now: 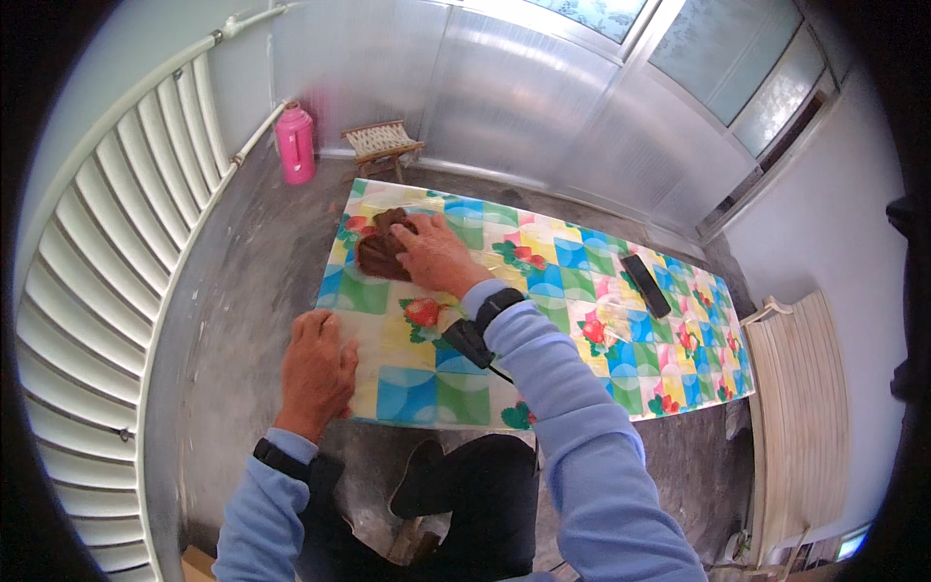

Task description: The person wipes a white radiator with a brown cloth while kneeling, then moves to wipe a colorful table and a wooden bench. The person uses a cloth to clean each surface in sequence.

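My right hand [440, 254] rests on a crumpled dark brown cloth [380, 254] near the far left corner of a table [407, 396] with a strawberry-patterned cover. Its fingers touch the cloth's right part; whether they grip it, I cannot tell. At the table's left edge is my left hand [318, 367], fingers somewhat bent, with no object visible in it. Beneath my right forearm lies a black device [467, 343] with a cord, partly hidden by the sleeve. A long black object [645, 286] lies farther right on the cover.
A white radiator [94, 291] runs along the left wall. Beyond the table stand a pink thermos flask [295, 145] and a small folding stool [380, 140] with a woven seat. A slatted wooden piece [796, 415] is right of the table. My legs are below its near edge.
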`<state>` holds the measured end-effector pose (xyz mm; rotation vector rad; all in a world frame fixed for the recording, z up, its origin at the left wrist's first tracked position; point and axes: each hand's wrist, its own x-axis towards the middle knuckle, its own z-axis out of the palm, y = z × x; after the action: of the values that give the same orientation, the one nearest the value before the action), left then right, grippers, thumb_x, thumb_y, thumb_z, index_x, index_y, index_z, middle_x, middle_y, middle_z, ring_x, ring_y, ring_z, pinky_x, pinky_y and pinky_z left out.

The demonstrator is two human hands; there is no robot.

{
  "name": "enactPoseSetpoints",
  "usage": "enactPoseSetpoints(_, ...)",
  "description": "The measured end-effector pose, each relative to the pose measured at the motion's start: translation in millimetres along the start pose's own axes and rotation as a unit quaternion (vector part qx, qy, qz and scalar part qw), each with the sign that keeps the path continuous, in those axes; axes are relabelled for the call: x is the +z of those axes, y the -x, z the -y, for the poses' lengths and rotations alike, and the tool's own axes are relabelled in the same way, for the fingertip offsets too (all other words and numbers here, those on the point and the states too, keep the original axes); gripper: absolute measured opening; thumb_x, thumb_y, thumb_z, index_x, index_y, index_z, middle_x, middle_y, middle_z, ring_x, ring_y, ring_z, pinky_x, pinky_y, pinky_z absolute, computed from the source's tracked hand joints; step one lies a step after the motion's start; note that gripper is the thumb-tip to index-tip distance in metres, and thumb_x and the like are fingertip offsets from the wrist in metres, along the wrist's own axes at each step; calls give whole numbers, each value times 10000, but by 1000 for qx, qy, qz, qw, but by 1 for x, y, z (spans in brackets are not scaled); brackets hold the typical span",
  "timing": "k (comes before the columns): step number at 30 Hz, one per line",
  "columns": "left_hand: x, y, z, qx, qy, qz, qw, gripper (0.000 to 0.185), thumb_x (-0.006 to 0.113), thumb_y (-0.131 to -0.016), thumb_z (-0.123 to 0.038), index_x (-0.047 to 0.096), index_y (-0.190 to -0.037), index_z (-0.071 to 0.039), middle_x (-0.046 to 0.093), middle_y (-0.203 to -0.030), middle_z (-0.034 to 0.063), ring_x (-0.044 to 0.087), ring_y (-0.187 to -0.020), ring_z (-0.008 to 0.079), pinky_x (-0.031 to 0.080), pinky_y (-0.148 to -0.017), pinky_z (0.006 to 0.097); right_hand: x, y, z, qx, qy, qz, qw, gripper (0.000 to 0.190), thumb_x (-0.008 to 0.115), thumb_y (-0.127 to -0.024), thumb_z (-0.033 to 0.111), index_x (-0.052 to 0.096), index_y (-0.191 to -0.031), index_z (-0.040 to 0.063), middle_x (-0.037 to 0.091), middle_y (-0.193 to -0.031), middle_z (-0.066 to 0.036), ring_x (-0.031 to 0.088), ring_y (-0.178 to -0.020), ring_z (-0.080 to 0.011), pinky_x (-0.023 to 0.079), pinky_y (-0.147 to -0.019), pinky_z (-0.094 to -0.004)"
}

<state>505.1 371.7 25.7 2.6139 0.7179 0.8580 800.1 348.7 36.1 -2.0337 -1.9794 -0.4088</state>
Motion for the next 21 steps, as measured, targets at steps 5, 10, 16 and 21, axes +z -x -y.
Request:
enactPoseSetpoints(5,0,2,2,7,-34,13,999,361,660,-940,-170,582,-1218,45,558,-1287,203,505,-1262,398,447,-1084,468,-27,29,-5,32,-64,28,997,471,709,-909,187,606,-1361,101,547,-1415,-174,520,-1261,-404,433,-1102,-464)
enactPoseSetpoints(10,8,5,10,28,-81,0,996,343,624,-970,-167,568,-1230,49,554,-1308,216,509,-1250,402,434,-1094,482,-60,92,-11,37,-36,-11,999,437,721,-861,181,623,-1275,81,586,-1319,-186,564,-1191,-418,474,-1046,-491)
enactPoseSetpoints(16,14,5,17,41,-74,10,996,305,590,-989,-158,563,-1234,23,548,-1325,218,508,-1243,421,427,-1083,492,-98,181,54,5,-84,-5,996,438,725,-823,183,622,-1229,53,602,-1258,-209,579,-1129,-409,474,-1014,-492)
enactPoseSetpoints(21,16,4,21,61,-99,-16,993,318,592,-984,-144,559,-1253,22,545,-1328,214,497,-1270,424,420,-1096,491,-133,241,73,61,-104,-33,992,473,739,-826,174,620,-1268,55,592,-1293,-196,571,-1161,-403,478,-1024,-484)
